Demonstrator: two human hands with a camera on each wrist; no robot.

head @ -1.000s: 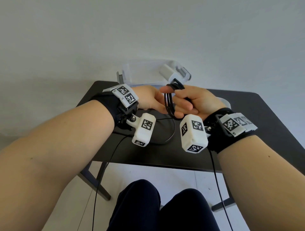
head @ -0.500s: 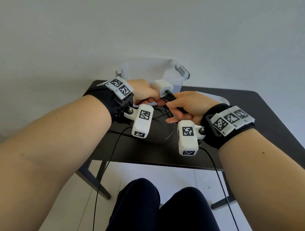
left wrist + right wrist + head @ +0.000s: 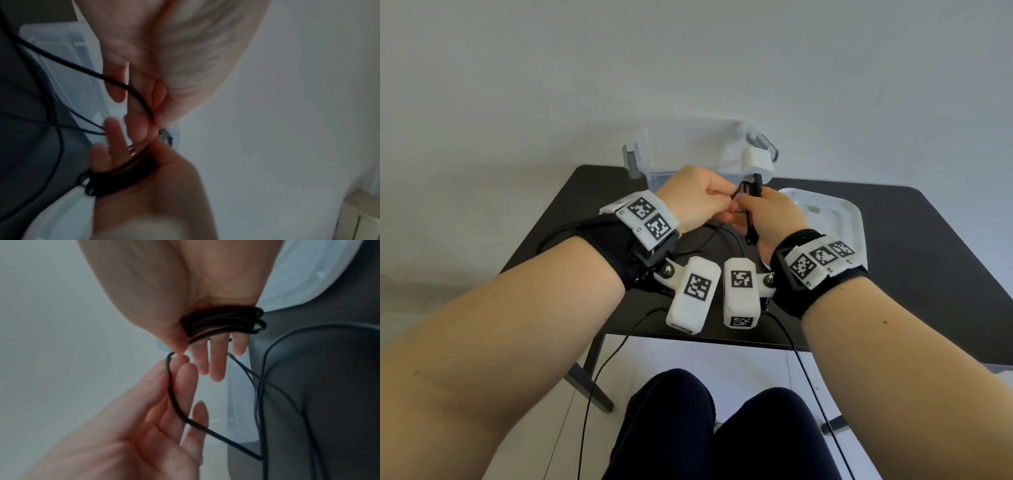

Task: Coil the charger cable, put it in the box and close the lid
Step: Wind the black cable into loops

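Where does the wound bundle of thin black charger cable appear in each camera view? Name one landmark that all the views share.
Head: the cable bundle is at the centre, between the hands, at the right hand.
Left wrist: the bundle is lower left of centre, round straight fingers.
Right wrist: it is at upper centre, below the thumb.
Shared landmark: the left hand, pinching the loose strand.

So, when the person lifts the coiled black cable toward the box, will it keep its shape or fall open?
Probably it falls open if released: the cable stays coiled only because the right hand grips the loops. The loose strand pinched by the left hand sags in soft curves, so it looks floppy. The white adapter at the top may swing.
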